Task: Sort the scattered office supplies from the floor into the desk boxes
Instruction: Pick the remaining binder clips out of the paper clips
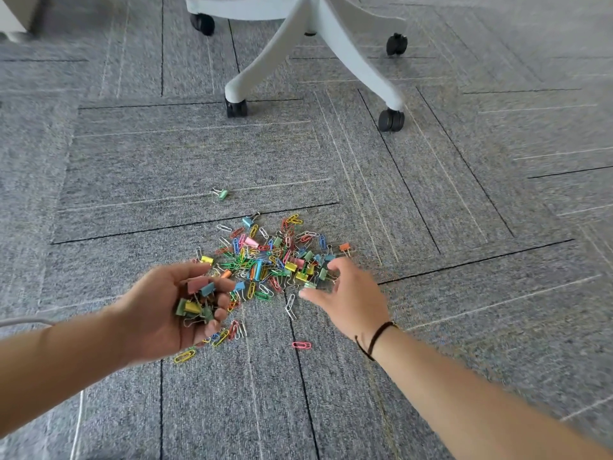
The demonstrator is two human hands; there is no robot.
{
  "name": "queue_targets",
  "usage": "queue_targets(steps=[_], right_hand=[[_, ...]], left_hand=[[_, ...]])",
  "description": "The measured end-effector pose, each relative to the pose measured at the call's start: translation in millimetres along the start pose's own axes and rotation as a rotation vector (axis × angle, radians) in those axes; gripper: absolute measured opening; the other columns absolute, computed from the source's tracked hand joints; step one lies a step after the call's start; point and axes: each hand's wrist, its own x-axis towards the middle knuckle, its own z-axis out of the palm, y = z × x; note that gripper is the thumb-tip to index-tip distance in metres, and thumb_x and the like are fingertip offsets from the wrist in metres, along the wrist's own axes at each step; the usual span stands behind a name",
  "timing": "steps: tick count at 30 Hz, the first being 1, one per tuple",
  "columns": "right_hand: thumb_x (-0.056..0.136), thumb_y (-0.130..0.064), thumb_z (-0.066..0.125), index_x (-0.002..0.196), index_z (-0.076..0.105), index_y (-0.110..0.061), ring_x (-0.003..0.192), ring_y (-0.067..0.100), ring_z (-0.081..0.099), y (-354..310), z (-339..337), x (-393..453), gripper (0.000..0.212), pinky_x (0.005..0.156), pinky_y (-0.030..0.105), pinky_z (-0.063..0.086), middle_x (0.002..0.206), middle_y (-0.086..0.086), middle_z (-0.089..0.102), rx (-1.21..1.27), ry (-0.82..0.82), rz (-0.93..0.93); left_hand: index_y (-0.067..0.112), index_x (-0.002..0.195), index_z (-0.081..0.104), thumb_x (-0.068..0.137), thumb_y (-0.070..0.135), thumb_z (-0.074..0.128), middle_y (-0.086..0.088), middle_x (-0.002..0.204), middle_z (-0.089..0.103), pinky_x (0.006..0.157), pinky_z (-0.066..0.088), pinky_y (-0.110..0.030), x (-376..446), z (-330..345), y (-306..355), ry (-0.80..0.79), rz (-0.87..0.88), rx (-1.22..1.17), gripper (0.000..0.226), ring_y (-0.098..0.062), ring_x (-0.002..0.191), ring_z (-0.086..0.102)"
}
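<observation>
A heap of coloured paper clips and small binder clips [268, 257] lies scattered on the grey carpet. My left hand [166, 310] is turned palm up to the left of the heap and cups several binder clips [195, 300] in curled fingers. My right hand [348, 293] reaches over the heap's right edge, and its thumb and fingers pinch a green binder clip [311, 284]. A lone green binder clip [221, 193] lies apart beyond the heap. A pink paper clip [302, 345] and a yellow paper clip [184, 356] lie nearer to me. No desk boxes are in view.
A white office chair base [315, 44] with black castors stands beyond the heap; its nearest castors [391, 120] are a short way past the clips. A white cable [26, 322] runs in from the left by my left forearm. Grey carpet tiles [464, 227] surround everything.
</observation>
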Motion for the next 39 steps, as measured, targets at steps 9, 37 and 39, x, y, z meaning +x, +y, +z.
queue_targets(steps=[9,37,39], right_hand=[[0.092,-0.061,0.057,0.113,0.048,-0.022,0.058,0.011,0.056,-6,6,16,0.046,0.046,0.026,0.041,0.071,-0.009,0.057,-0.191,0.019,-0.002],[0.1,-0.034,0.056,0.087,0.059,-0.007,0.049,0.01,0.038,24,-32,1,0.029,0.044,0.022,0.029,0.063,-0.001,0.048,1.136,-0.286,0.413],[0.1,-0.04,0.053,0.08,0.055,-0.014,0.052,0.01,0.035,22,-39,-5,0.033,0.045,0.021,0.029,0.063,-0.004,0.039,1.589,-0.377,0.534]], left_hand=[[-0.003,0.089,0.068,0.088,0.033,0.052,-0.016,0.074,0.057,0.045,0.055,-0.031,0,1,-1,0.007,-0.01,-0.003,0.04,-0.022,0.055,0.055],[-0.005,0.096,0.065,0.099,0.032,0.045,-0.016,0.073,0.057,0.043,0.055,-0.029,-6,3,1,0.026,0.021,0.013,0.043,-0.022,0.053,0.054],[-0.006,0.097,0.064,0.099,0.032,0.045,-0.017,0.073,0.057,0.043,0.055,-0.03,-6,2,2,0.028,0.023,0.01,0.043,-0.022,0.054,0.054]])
